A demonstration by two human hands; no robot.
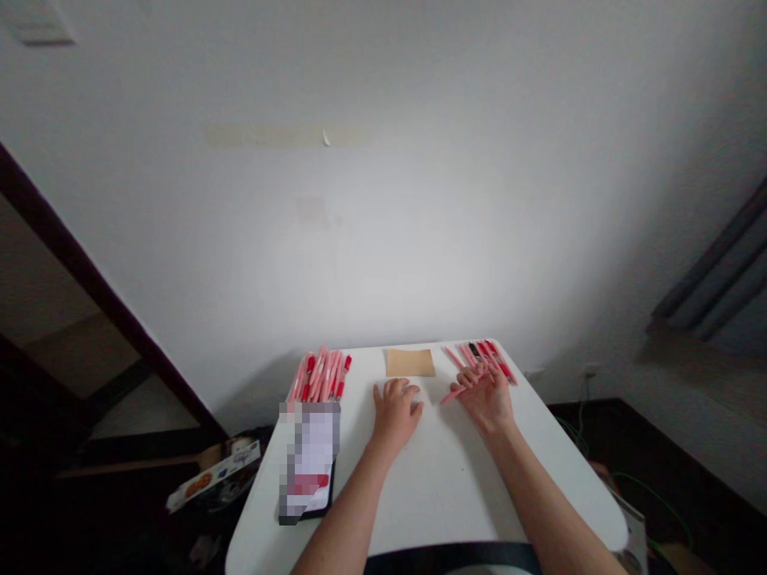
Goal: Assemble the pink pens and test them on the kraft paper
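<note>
On the white table (pixel 443 479), my left hand (pixel 396 409) rests palm down with its fingers apart, just below a tan paper rectangle (pixel 411 362). Nothing shows in it. My right hand (pixel 486 397) is turned palm up, its fingers curled around a pink pen (pixel 454 394) whose end sticks out toward the left. Beyond that hand lies a row of pink, red and black pens (pixel 505 363) at the far right corner. A larger bunch of pink and red pens (pixel 323 375) lies at the far left corner.
A phone (pixel 317 463) with a blurred-out screen lies on the table's left side. The wall (pixel 383 239) stands right behind the table. A printed box (pixel 216 475) is on the floor at left, and green cables (pixel 653 487) run along the floor at right.
</note>
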